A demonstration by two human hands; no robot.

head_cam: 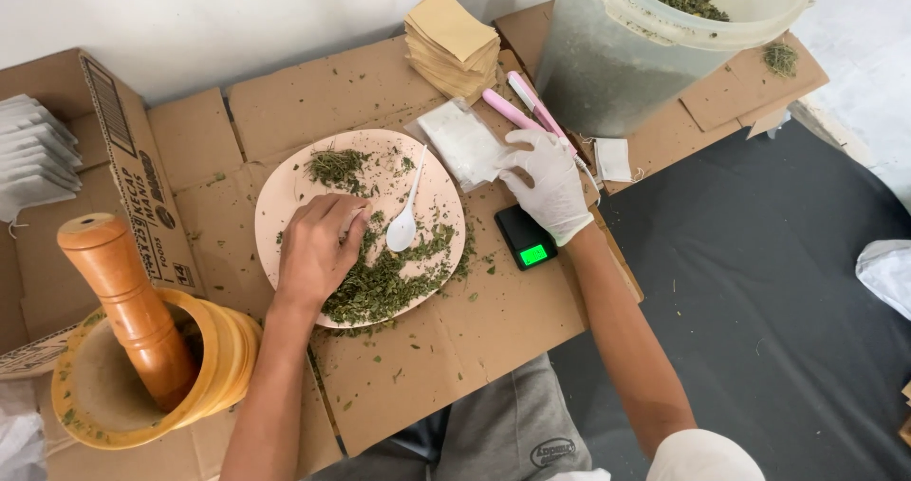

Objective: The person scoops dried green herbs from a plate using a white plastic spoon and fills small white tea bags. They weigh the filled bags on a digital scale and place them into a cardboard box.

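1. Head view: my left hand (318, 246) is bare and rests on the pink plate (285, 196), fingers curled down into the dried green herbs (384, 282). It looks to be pinching at the flakes, though I cannot tell whether any are actually held.
2. A white plastic spoon (403, 220) lies on the plate just beside my left fingertips, bowl toward me, handle pointing away.
3. A smaller heap of herbs (337, 166) sits at the plate's far edge, apart from the main pile.
4. My right hand (548, 182) wears a white glove and lies loosely over the near edge of a stack of white sachets (460, 139), fingers touching them, not closed around anything I can see.
5. A small black scale (525, 237) with a lit green display sits just under the right wrist.
6. Two pink and white tools (527, 111) lie beyond the right hand, near a large clear bucket (617, 64) holding more herbs.
7. Brown paper squares (451, 45) are stacked at the far edge.
8. A wooden mortar (204, 367) with its pestle (123, 291) stands by my left forearm.
9. Everything rests on flattened cardboard (455, 348) spread over the floor.
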